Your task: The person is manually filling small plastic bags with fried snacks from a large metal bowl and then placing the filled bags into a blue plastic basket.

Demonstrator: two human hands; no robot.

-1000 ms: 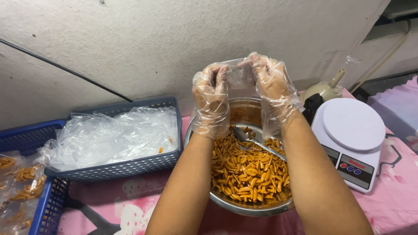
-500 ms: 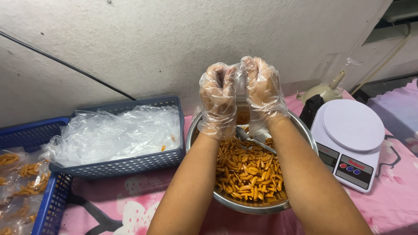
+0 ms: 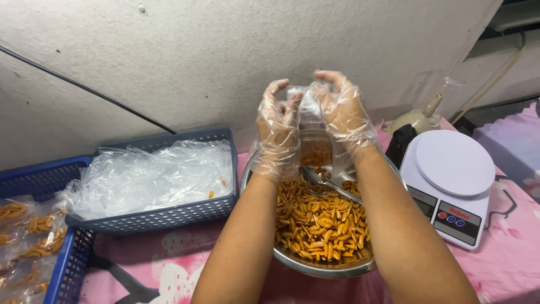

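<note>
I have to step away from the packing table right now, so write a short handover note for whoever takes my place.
Both gloved hands, left hand and right hand, hold a small clear bag above the steel bowl.
The bag has a few orange snacks at its bottom; the bowl holds many more snacks and a spoon.
Done: filled bags lie in the blue basket at left.
Left: the scale is bare; empty bags wait in the grey basket.

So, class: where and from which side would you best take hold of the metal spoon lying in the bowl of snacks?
Probably the bare handle, from above on the scale's side. The spoon's bowl end lies under the small bag that the left hand and right hand hold up; the handle slants over the orange snacks towards the steel bowl's right rim, uncovered.
</note>
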